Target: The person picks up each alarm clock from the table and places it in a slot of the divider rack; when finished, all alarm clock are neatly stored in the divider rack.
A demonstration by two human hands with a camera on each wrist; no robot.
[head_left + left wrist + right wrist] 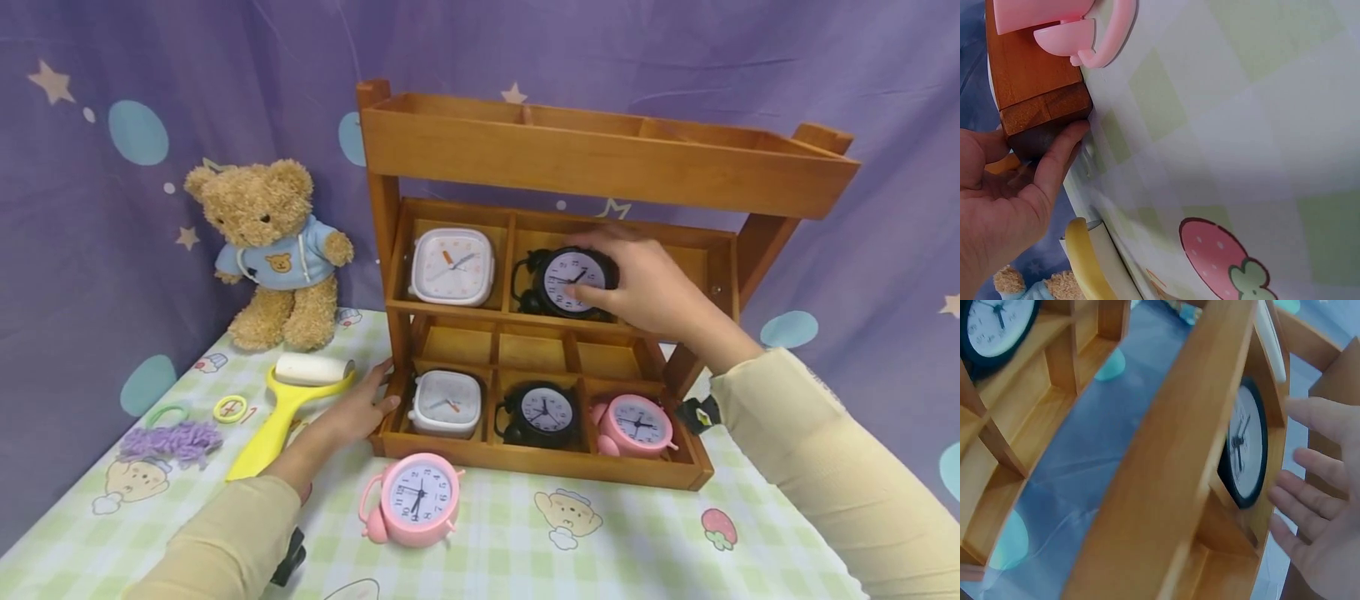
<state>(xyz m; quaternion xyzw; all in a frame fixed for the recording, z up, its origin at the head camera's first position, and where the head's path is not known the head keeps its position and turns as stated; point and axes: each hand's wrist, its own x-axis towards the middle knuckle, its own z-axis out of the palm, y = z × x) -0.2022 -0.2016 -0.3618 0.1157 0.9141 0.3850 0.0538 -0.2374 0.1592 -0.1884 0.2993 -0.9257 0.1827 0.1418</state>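
Note:
My left hand [360,412] grips the lower left corner of the wooden shelf [600,162]; in the left wrist view its thumb and fingers lie on either side of the dark wooden end [1047,115]. My right hand [645,279] is at a black alarm clock [558,271] in the middle tier's central compartment. In the head view its thumb overlaps the clock's face. The right wrist view shows the fingers [1310,494] spread and extended beside that clock [1247,447]. Left of it sits a white alarm clock [452,267].
In the lower tier sit a white clock [447,403], a black clock [546,414] and a pink clock [637,425]. Another pink clock [420,500] lies before the shelf. To the left are a yellow-handled roller [281,417], purple yarn [172,442], small rings and a teddy bear [277,258].

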